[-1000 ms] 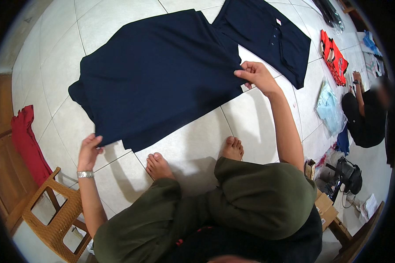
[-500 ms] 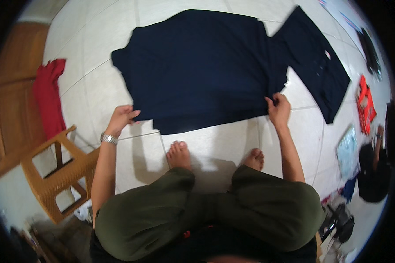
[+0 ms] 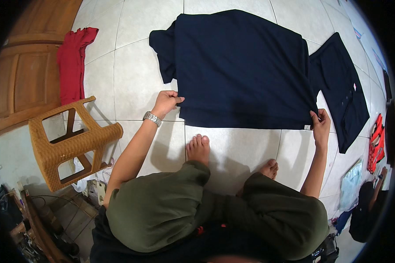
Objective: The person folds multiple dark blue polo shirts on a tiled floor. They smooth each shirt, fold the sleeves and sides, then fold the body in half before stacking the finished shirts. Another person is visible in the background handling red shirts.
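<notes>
Since 0.5 s ago both hands have slid outward along the hem of the navy shirt (image 3: 241, 65); it now lies flatter, and the view has tipped so the shirt fills the upper middle of the frame.

Left hand (image 3: 166, 103): fingers closed in a pinch on the shirt's lower left corner, metal watch (image 3: 152, 118) on the wrist. Right hand (image 3: 321, 125): fingers closed in a pinch on the lower right corner, right beside a small white label (image 3: 308, 127) at the hem. Arms spread wide, one hand at each end of the hem.

Shirt position: spread on the white tiled floor (image 3: 131, 74), just in front of the person's bare feet (image 3: 199, 148). One sleeve is bunched at its upper left.

A second navy garment (image 3: 344, 98) lies on the floor to the right, its edge touching or overlapping the first; cannot tell which. It carries a tiny pale tag near its upper right edge, too small to make out.

Right edge: a flat red-orange item (image 3: 375, 142), below it a clear bluish plastic bag (image 3: 351, 186); contents not discernible.

Left side: red cloth (image 3: 72, 61) on the floor beside a wooden door (image 3: 26, 79), woven brown plastic stool (image 3: 70, 142) lying tipped near the left elbow.

Compared with before, stool and red cloth sit further into view; the hem is pulled straighter.
</notes>
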`<state>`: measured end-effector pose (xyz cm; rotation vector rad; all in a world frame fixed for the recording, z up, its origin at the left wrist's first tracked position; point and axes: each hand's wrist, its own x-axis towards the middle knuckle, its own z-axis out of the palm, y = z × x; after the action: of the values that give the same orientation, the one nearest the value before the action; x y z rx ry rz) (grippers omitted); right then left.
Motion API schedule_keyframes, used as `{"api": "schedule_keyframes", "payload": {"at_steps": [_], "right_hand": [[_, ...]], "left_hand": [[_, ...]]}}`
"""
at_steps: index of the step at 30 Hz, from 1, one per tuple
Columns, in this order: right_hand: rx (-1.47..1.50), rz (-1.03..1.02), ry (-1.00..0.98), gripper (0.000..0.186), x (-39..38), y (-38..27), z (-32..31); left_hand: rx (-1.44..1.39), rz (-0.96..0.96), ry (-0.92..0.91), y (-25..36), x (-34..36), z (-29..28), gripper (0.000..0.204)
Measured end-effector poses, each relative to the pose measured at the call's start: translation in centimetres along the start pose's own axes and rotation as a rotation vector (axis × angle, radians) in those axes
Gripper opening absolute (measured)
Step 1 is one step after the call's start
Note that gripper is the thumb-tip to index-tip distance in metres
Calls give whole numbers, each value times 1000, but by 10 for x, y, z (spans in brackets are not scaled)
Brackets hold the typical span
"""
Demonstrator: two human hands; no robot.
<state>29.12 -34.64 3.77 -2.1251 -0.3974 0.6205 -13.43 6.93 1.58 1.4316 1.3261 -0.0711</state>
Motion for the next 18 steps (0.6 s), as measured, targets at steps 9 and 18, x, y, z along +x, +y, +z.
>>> {"api": "schedule_keyframes", "payload": {"at_steps": [9,18], "right_hand": [[272,19,-175,15,-7,-29,-20],[436,44,-53,15,-1,-53,-38]], "left_hand": [[-44,158,-69,32,-20,-34,24],[-122,-3,-214,88,-49,-87,15]]}}
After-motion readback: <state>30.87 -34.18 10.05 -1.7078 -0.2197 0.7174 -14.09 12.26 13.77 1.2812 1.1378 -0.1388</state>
